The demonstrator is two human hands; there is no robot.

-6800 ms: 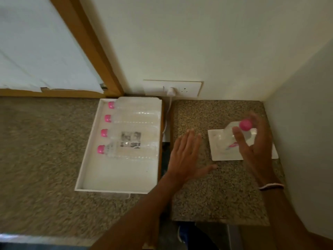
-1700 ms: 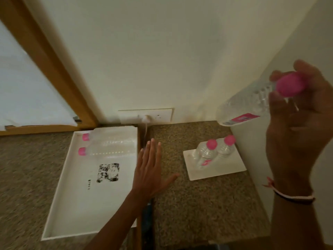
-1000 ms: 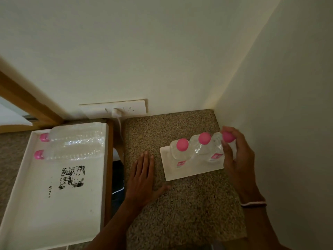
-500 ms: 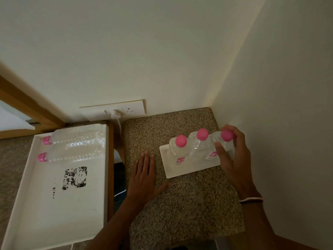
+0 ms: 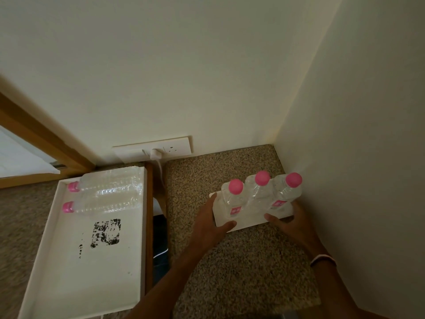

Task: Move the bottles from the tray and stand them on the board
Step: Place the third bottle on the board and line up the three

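Observation:
Three clear bottles with pink caps stand in a row on the small white board (image 5: 250,223): the left bottle (image 5: 232,201), the middle bottle (image 5: 259,192) and the right bottle (image 5: 287,192). My left hand (image 5: 211,226) grips the board's left end, thumb on its top. My right hand (image 5: 292,222) grips the right end, thumb at the front edge. To the left, the white tray (image 5: 92,272) has two more bottles lying on their sides at its far end, one (image 5: 110,180) behind the other (image 5: 108,202), caps to the left.
The board sits on a speckled counter (image 5: 241,272) in a corner, with the right wall (image 5: 345,180) almost touching the right bottle. A wall socket with a plug and cable (image 5: 156,149) is behind. A dark gap (image 5: 159,238) separates the counter from the tray.
My right hand let go of the third bottle, which now stands on the board, and dropped to the board's right end. My left hand moved from the counter onto the board's left end.

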